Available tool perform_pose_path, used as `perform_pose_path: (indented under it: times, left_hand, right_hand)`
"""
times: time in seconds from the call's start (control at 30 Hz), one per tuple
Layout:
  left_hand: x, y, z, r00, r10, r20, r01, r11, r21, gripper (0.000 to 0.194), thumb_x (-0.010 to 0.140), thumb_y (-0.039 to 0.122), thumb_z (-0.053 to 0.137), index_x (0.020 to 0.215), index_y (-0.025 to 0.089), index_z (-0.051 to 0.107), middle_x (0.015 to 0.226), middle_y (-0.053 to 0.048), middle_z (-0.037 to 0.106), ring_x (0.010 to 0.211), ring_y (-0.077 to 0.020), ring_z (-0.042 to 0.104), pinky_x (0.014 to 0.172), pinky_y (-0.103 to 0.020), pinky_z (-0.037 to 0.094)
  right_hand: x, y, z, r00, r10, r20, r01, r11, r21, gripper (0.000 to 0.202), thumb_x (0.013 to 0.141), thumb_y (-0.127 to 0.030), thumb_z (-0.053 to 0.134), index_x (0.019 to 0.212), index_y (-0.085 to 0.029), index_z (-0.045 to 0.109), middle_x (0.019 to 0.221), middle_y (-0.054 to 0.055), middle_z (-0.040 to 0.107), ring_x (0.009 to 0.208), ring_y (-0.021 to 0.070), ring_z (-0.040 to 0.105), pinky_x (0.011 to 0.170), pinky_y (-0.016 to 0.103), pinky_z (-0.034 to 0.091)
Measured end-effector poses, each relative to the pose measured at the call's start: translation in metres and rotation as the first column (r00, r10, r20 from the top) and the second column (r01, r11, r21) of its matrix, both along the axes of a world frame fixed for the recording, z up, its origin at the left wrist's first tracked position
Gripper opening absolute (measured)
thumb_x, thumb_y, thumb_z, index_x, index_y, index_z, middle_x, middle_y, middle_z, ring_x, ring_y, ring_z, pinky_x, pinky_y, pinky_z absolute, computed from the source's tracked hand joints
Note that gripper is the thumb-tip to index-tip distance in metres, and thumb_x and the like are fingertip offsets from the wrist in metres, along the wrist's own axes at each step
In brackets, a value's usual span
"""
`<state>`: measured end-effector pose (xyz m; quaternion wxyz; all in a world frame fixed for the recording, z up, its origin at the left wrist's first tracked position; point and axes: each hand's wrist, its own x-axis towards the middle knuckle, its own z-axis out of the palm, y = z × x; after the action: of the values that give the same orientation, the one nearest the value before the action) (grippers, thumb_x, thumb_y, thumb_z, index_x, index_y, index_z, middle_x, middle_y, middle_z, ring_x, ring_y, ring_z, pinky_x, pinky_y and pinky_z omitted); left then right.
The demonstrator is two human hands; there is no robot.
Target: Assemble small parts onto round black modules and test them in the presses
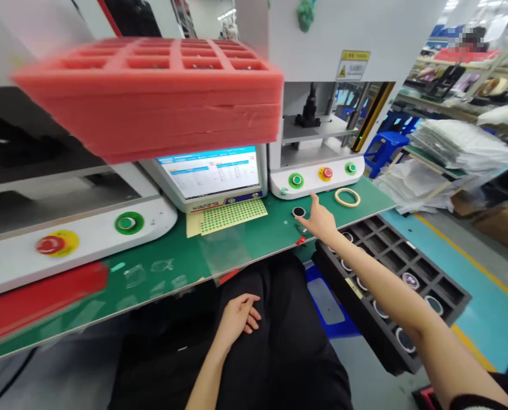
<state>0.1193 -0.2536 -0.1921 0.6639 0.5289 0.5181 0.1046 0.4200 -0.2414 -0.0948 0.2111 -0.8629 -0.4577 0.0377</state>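
Observation:
On the green bench top, my right hand (320, 219) reaches out with thumb and index finger spread apart. A small round black disc with a pale rim (299, 212) lies at the thumb's tip; whether they touch I cannot tell. Just right of this hand is a cream-coloured tape ring (347, 197), and a small red piece (300, 241) sits at the bench edge below. My left hand (239, 316) rests on my thigh, fingers loosely bent and holding nothing.
A stack of red foam trays (164, 114) juts out at upper left, above a screen (211, 171). Machine bases with push buttons (318, 177) line the bench. By my right forearm stands a black compartment tray (390, 262) with several round parts. Green-dotted sticker sheets (234, 216) lie below the screen.

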Motion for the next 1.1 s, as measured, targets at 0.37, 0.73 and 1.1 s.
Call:
perform_pose_path:
  times: [0.37, 0.73, 1.1]
  left_hand:
    - [-0.008, -0.006, 0.009, 0.988, -0.011, 0.155, 0.016, 0.999, -0.036, 0.043, 0.072, 0.053, 0.071, 0.088, 0.013, 0.066, 0.055, 0.000, 0.060, 0.040, -0.0109, 0.054, 0.038, -0.018, 0.035]
    - [-0.010, -0.072, 0.119, 0.630, 0.420, 0.653, 0.056, 0.814, -0.578, 0.039, 0.070, 0.044, 0.084, 0.096, 0.016, 0.075, 0.091, -0.006, 0.072, 0.084, -0.0141, 0.067, 0.080, -0.022, 0.055]
    - [-0.037, -0.099, 0.133, 0.847, 0.105, 0.522, -0.376, 0.811, 0.447, 0.011, 0.081, 0.015, 0.073, 0.090, 0.021, 0.074, 0.079, 0.000, 0.073, 0.071, -0.0128, 0.068, 0.067, -0.018, 0.057]
  right_hand:
    - [-0.030, 0.012, 0.006, 0.927, 0.101, -0.361, -0.017, 0.974, 0.227, 0.050, 0.084, -0.023, 0.068, 0.129, -0.015, 0.048, 0.101, 0.009, 0.071, 0.097, 0.0244, 0.068, 0.090, 0.046, 0.053]
    - [-0.174, -0.144, 0.000, 0.332, 0.727, -0.601, -0.135, 0.667, 0.733, 0.069, 0.086, -0.040, 0.069, 0.143, -0.030, 0.031, 0.117, 0.011, 0.070, 0.103, 0.0194, 0.069, 0.089, 0.033, 0.057]
    - [-0.185, -0.163, 0.042, 0.593, 0.684, -0.425, -0.089, 0.580, 0.810, 0.044, 0.085, -0.003, 0.064, 0.123, -0.023, 0.054, 0.081, 0.001, 0.066, 0.076, 0.0152, 0.065, 0.070, 0.029, 0.058]
